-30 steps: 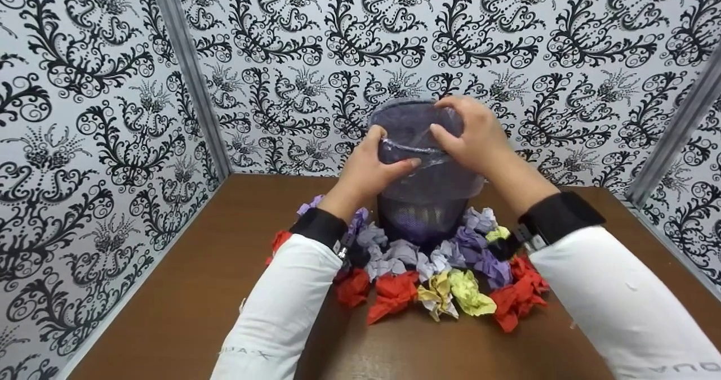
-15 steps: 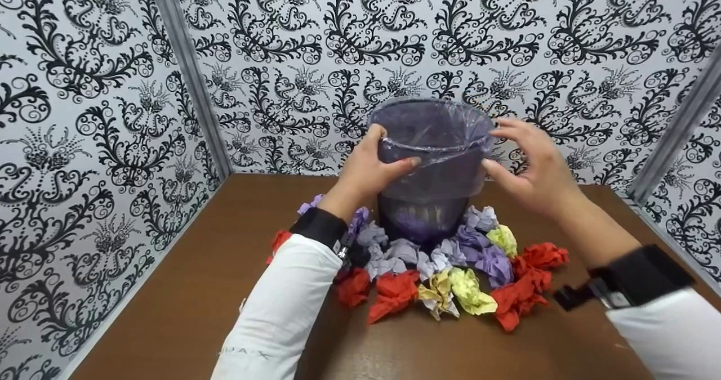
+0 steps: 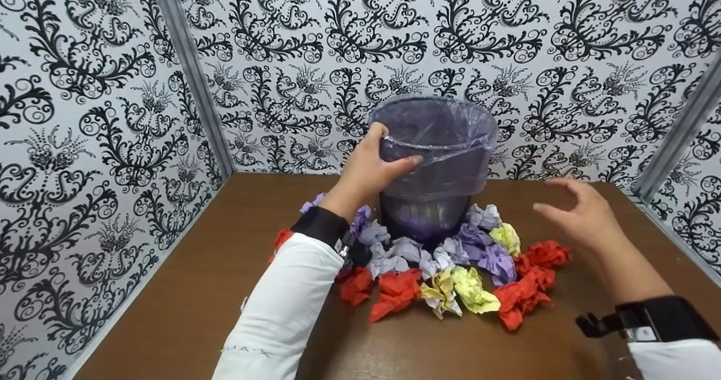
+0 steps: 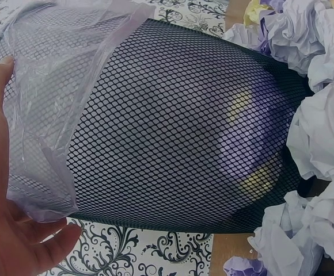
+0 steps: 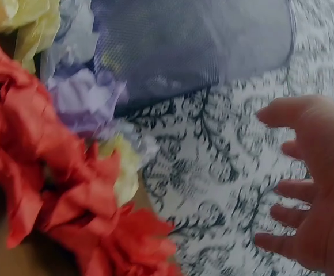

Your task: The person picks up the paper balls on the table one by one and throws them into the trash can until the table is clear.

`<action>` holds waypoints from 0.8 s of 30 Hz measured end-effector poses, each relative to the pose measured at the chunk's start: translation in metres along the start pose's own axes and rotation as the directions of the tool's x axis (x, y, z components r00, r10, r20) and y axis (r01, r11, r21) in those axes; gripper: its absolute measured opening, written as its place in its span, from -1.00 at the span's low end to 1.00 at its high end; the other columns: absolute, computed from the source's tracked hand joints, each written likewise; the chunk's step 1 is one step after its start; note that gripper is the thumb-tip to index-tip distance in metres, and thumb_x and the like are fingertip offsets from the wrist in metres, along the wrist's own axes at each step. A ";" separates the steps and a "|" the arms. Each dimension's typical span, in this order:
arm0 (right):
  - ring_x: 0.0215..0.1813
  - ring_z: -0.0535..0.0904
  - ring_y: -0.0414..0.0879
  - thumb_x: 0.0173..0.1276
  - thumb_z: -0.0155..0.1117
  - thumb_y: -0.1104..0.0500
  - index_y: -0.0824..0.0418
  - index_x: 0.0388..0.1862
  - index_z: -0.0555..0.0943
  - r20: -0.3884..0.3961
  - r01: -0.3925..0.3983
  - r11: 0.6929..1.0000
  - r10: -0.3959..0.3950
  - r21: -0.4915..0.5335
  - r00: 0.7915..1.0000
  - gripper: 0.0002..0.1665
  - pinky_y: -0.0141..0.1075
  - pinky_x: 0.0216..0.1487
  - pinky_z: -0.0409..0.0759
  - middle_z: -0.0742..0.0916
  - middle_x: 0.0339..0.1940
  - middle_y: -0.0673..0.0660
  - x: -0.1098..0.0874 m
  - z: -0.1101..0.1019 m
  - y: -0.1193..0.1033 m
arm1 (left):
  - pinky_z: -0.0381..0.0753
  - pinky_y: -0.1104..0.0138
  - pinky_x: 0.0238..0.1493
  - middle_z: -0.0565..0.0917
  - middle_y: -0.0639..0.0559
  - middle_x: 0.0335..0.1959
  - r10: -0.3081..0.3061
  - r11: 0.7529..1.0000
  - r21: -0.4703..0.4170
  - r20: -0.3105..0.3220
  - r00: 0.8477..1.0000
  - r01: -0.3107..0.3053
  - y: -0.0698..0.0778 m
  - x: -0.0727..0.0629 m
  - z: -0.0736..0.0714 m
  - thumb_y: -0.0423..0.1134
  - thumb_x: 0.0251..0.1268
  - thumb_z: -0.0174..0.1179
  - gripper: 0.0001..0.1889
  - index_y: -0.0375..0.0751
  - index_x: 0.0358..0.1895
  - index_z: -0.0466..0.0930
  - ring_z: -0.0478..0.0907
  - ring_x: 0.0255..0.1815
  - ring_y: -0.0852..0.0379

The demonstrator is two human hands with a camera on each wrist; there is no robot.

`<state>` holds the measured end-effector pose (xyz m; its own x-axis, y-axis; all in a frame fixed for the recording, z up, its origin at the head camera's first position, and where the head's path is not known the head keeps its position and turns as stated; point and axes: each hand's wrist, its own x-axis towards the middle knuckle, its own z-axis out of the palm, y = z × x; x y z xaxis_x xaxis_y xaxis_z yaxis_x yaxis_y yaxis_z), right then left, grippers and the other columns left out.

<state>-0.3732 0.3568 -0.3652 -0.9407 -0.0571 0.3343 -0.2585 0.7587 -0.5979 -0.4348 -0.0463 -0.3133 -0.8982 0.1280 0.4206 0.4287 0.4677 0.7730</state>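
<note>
A dark mesh wastebasket (image 3: 425,218) stands upright on the table, its rim wrapped in a clear plastic bag (image 3: 445,171) that folds down over the outside. My left hand (image 3: 366,169) grips the basket's rim at its near left, thumb lying across the bag on the outer wall. In the left wrist view, purple and yellow shapes (image 4: 250,144) show through the mesh near the bottom. My right hand (image 3: 588,217) is apart from the basket, to its right, fingers loosely bent with nothing between them. The right wrist view shows its fingers spread beside the basket.
Around the basket's front lie several crumpled papers: grey ones (image 3: 405,250) at its foot, purple (image 3: 495,263), yellow-green (image 3: 474,291), and red ones (image 3: 521,300) at the outer right. The brown table (image 3: 186,290) meets a patterned wall (image 3: 293,87) behind.
My right hand has let go of the bag at the rim and moved right and down, away from the basket. My left hand keeps its grip on the rim.
</note>
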 end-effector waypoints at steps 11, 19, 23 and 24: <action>0.34 0.40 0.56 0.26 0.45 -0.29 0.31 0.47 0.38 0.263 -0.102 0.988 0.130 -0.116 0.956 0.02 0.40 0.26 0.45 0.42 0.44 0.61 -0.013 0.019 0.047 | 0.73 0.11 0.06 0.62 0.18 -0.01 -0.014 0.999 0.051 0.002 1.000 0.014 0.001 0.000 0.000 0.42 -0.16 0.52 -0.24 0.25 0.06 0.34 0.64 0.01 0.12; 0.29 0.53 0.44 0.26 0.49 -0.18 0.35 0.42 0.44 0.306 -0.093 0.992 0.116 -0.088 0.945 -0.07 0.11 0.22 0.59 0.58 0.32 0.53 -0.014 0.028 0.056 | 0.72 0.09 0.11 0.62 0.17 0.00 -0.020 0.999 0.025 0.006 1.000 0.020 0.001 0.000 -0.003 0.36 -0.13 0.55 -0.25 0.22 0.07 0.34 0.63 0.04 0.13; 0.20 0.61 0.36 0.23 0.52 -0.13 0.39 0.38 0.46 0.327 -0.091 0.993 0.112 -0.078 0.938 -0.08 -0.07 0.11 0.64 0.63 0.24 0.54 -0.014 0.031 0.058 | 0.70 0.13 0.11 0.64 0.17 -0.02 -0.004 1.000 0.024 0.009 1.000 0.004 0.001 0.000 -0.002 0.35 -0.11 0.55 -0.26 0.20 0.05 0.33 0.64 0.02 0.13; 0.17 0.63 0.32 0.21 0.53 -0.13 0.38 0.37 0.48 0.326 -0.090 0.993 0.112 -0.080 0.939 -0.09 -0.13 0.07 0.62 0.65 0.21 0.52 -0.015 0.031 0.058 | 0.69 0.13 0.12 0.64 0.17 -0.02 -0.001 1.000 0.024 0.009 1.000 0.001 0.001 0.000 -0.002 0.34 -0.11 0.55 -0.26 0.20 0.05 0.33 0.64 0.02 0.13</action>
<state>-0.3815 0.3817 -0.4278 -0.9835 -0.1804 0.0091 -0.1539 0.8104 -0.5653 -0.4338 -0.0477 -0.3115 -0.8995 0.1351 0.4155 0.4253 0.4886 0.7619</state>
